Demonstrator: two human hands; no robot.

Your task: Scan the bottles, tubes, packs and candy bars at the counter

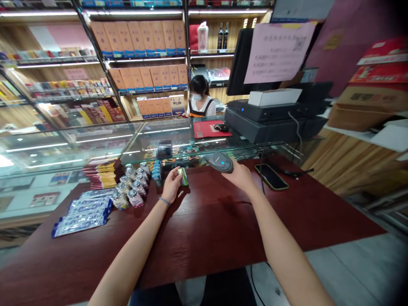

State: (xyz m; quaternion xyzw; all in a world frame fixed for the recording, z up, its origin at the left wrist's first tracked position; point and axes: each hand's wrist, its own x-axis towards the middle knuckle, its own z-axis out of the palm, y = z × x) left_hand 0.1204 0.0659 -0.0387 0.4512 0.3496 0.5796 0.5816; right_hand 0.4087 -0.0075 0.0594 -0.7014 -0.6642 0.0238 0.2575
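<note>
My left hand (pixel 172 185) is closed on a small green packet (pixel 183 177), held just at the tabletop near the glass counter. Just left of that hand stand small blue packets (pixel 157 173) in a row. In my right hand (pixel 239 175) is a dark handheld barcode scanner (pixel 220 162) with a lit blue spot, raised above the table and pointing left toward the packet. Several small jars with silver lids (pixel 136 198) stand grouped further left. Beside them lie blue-and-white sachets (pixel 84 212) in an overlapping row and a stack of red-and-yellow packets (pixel 101 173).
A phone (pixel 271 177) lies on the dark red table (pixel 204 246) right of my right hand. Behind is a glass counter (pixel 165 127) with a mouse (pixel 221 127) and a cash register (pixel 267 114). A person (pixel 201 100) is behind it. Cables hang at the right.
</note>
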